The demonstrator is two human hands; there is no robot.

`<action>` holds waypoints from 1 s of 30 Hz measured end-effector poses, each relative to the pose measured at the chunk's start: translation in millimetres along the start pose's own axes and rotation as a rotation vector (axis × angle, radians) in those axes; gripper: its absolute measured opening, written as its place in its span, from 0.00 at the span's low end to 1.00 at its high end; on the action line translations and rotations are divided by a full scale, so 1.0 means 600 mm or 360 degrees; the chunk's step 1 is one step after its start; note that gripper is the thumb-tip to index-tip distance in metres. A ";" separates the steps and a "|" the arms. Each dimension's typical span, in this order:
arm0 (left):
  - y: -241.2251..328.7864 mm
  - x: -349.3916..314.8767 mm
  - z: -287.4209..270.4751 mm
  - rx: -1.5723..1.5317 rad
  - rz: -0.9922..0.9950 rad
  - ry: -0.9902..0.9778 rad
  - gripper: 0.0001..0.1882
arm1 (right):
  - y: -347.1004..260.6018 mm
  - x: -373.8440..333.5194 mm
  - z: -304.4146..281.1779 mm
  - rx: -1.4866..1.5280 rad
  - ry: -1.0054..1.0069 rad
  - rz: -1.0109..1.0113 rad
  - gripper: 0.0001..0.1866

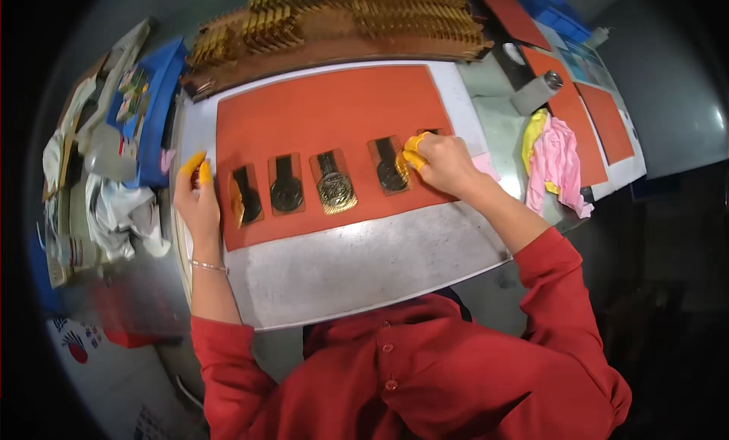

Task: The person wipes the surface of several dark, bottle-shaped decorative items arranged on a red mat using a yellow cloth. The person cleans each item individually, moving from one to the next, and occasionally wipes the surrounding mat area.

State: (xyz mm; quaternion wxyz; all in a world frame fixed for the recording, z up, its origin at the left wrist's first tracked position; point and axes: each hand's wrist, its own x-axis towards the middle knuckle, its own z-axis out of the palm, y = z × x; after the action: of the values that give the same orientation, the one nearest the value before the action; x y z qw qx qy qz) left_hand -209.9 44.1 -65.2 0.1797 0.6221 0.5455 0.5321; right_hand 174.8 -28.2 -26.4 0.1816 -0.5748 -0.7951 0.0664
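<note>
My right hand (448, 163), with yellow finger covers, is closed at the right side of the mat. Its pinched fingertips meet a thin gold-coloured piece (403, 169) over the edge of a dark plate (389, 160). Another plate (430, 131) is mostly hidden behind that hand. To the left lie a plate with a textured disc (335, 186), a plate with a dark disc (286, 189), and a plate with gold along one side (247, 197). My left hand (197, 205), also in yellow finger covers, is curled beside the orange mat's left edge; what it holds, if anything, is hidden.
The orange mat (326, 106) lies on a white sheet over a metal table (364, 258). Rows of gold-coloured pieces (342, 18) fill a rack behind it. A blue tray (163, 98) and white cloth (125, 216) stand left; a grey bottle (538, 92) and pink cloth (558, 163) are right.
</note>
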 end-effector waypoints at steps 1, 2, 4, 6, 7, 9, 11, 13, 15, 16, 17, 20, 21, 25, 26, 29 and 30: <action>0.007 0.001 0.006 -0.0026 -0.0093 0.0033 0.11 | 0.011 -0.008 -0.010 0.0100 0.0069 0.0050 0.05; 0.011 -0.003 0.008 -0.0091 -0.0174 0.0069 0.11 | 0.026 -0.013 -0.035 0.0159 0.0160 0.0093 0.06; -0.003 -0.002 -0.015 -0.0107 -0.0136 0.0094 0.12 | 0.048 -0.011 -0.105 0.0339 0.0350 0.0284 0.05; -0.009 -0.011 -0.027 -0.0135 -0.0179 0.0083 0.12 | 0.099 -0.010 -0.177 0.0263 0.0409 0.0565 0.10; -0.028 -0.011 -0.041 -0.0065 -0.0097 0.0024 0.12 | 0.126 -0.008 -0.209 0.0263 0.0539 0.0525 0.11; -0.018 -0.009 -0.016 -0.0132 -0.0107 -0.0033 0.12 | 0.200 -0.018 -0.285 -0.0209 0.0562 0.0794 0.11; -0.013 -0.008 -0.002 -0.0166 -0.0141 -0.0076 0.12 | 0.254 -0.030 -0.327 -0.0430 0.0654 0.0894 0.11; -0.010 -0.004 0.002 -0.0131 -0.0111 -0.0081 0.12 | 0.291 -0.023 -0.342 -0.0688 0.0508 0.0984 0.11; -0.017 -0.007 -0.011 -0.0085 -0.0107 -0.0057 0.12 | 0.328 -0.011 -0.337 -0.0906 0.0403 0.0913 0.11; -0.018 -0.005 -0.007 -0.0105 -0.0109 -0.0044 0.12 | 0.352 -0.010 -0.329 -0.0985 0.0353 0.0826 0.12; -0.010 -0.010 -0.018 -0.0074 -0.0142 -0.0019 0.12 | 0.344 0.005 -0.315 -0.1012 0.0262 0.0868 0.12; -0.005 -0.002 -0.001 0.0053 -0.0089 0.0023 0.11 | 0.347 -0.001 -0.317 -0.0914 0.0195 0.0782 0.08; 0.003 0.005 -0.004 0.0034 -0.0072 0.0000 0.12 | 0.353 0.009 -0.314 -0.1015 0.0155 0.0845 0.08; 0.013 -0.004 -0.024 0.0113 -0.0032 -0.0004 0.12 | 0.365 0.021 -0.319 -0.1160 0.0133 0.0725 0.09; 0.010 -0.004 -0.022 0.0160 0.0022 0.0008 0.12 | 0.345 0.017 -0.317 -0.1236 0.0165 0.0705 0.08; -0.001 -0.007 -0.019 0.0018 -0.0041 0.0056 0.12 | 0.249 0.009 -0.292 -0.0721 0.0374 0.0649 0.11; 0.001 -0.008 -0.020 0.0031 -0.0042 0.0051 0.12 | 0.211 -0.001 -0.274 -0.0461 0.0426 0.0657 0.12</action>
State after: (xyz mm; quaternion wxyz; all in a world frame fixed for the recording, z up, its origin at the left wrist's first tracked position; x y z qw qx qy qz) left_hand -219.2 35.5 -62.6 0.1718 0.6079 0.5616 0.5344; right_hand 347.7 -3.8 85.7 0.1836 -0.7482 -0.6313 -0.0888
